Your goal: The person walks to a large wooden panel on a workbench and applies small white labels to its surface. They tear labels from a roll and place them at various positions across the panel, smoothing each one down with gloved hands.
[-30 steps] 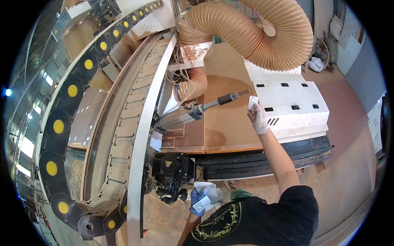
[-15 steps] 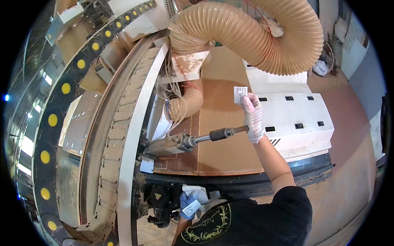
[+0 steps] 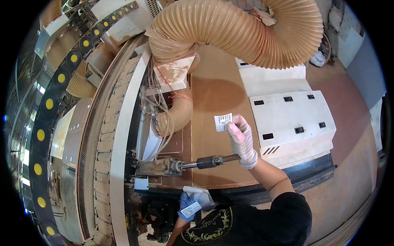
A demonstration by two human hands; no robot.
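Between the thumb and fingers of my right hand [image 3: 243, 141], in a white glove with pink stripes, is a small white printed label [image 3: 222, 122]. It is held above a large brown board [image 3: 217, 88], near a white machine cover. My left hand [image 3: 186, 201], in a blue glove, stays low by my body, its fingers closed around what looks like a roll of white label strip [image 3: 196, 190]. Another white printed label [image 3: 191, 209] lies across the fingers of that hand. Part of the strip is hidden by the glove and my black shirt.
A metal cylinder with a dark sleeve [image 3: 209, 162] juts over the board, its end close to my right wrist. Overhead curves a thick tan ribbed hose [image 3: 230, 30]. The white machine cover [image 3: 291, 115] stands at the right; a machine beam [image 3: 123, 123] runs along the left.
My right hand has come nearer and to the left with the label, away from the white cover and over the board. The left hand keeps its hold. The whole view has shifted slightly.
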